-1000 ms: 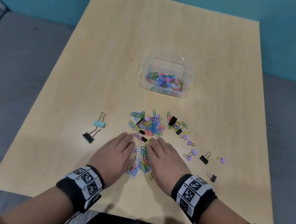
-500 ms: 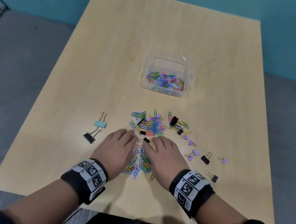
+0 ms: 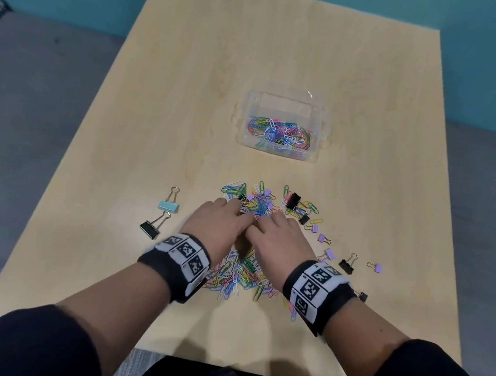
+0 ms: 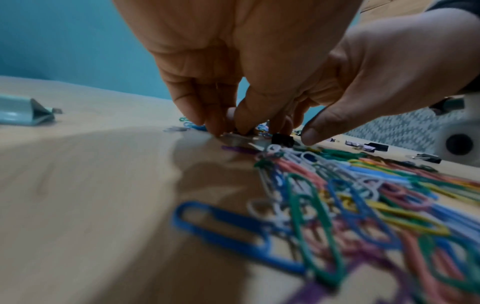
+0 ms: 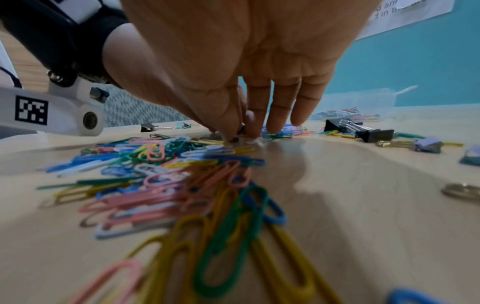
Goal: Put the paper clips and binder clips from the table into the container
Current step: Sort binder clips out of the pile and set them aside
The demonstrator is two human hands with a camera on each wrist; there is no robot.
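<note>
A heap of coloured paper clips (image 3: 239, 276) lies on the wooden table (image 3: 189, 97), spreading forward past my fingers. My left hand (image 3: 235, 211) and right hand (image 3: 268, 220) meet over the heap's middle, knuckles raised, fingertips down among the clips. In the left wrist view the left hand (image 4: 228, 126) pinches clips between thumb and fingers. In the right wrist view the right hand (image 5: 241, 133) has its thumb closed against the index on clips. The clear plastic container (image 3: 282, 104) stands further back and holds several paper clips.
A light blue binder clip (image 3: 168, 206) and a black binder clip (image 3: 149, 229) lie left of my hands. Another black binder clip (image 3: 293, 200) sits at the heap's right edge. Small purple binder clips (image 3: 323, 238) and a small black one (image 3: 346, 265) are scattered to the right.
Both hands slid forward from the near part of the heap to its middle. Their flat fingers have curled, and the fingertips have drawn together on the clips.
</note>
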